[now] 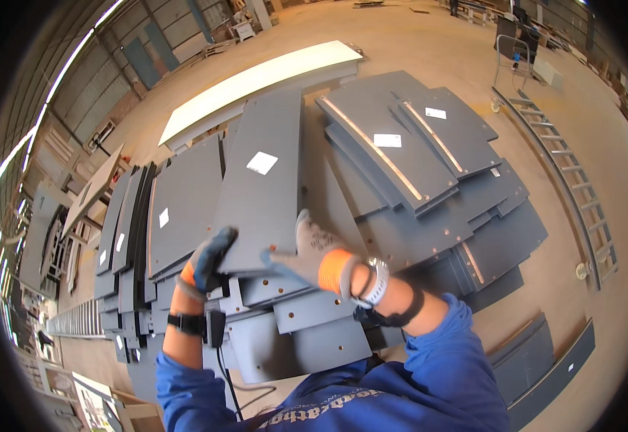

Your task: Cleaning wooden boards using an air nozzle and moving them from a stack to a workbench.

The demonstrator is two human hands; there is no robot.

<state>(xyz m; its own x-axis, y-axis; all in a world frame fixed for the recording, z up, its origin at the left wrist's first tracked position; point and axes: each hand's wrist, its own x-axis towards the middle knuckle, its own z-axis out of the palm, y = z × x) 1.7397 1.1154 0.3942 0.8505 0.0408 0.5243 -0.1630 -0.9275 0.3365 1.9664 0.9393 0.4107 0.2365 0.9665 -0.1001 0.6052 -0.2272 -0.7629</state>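
Note:
A long grey panel (pixel 265 187) with a white label lies on top of a stack of grey boards. My left hand (pixel 208 261), in a dark and orange glove, grips the panel's near left corner. My right hand (pixel 310 253), in a grey and orange glove, rests on the near right edge of the same panel, fingers spread and thumb under the edge. A watch and a dark strap sit on my right wrist. Below the panel lie more grey boards (pixel 307 338) with drilled holes.
Grey boards with metal strips (pixel 407 155) are piled to the right. Narrow grey panels (pixel 123 230) stand on edge at the left. A white board (pixel 256 83) lies behind. A roller conveyor (pixel 566 173) runs along the right. Workshop floor and benches surround the pile.

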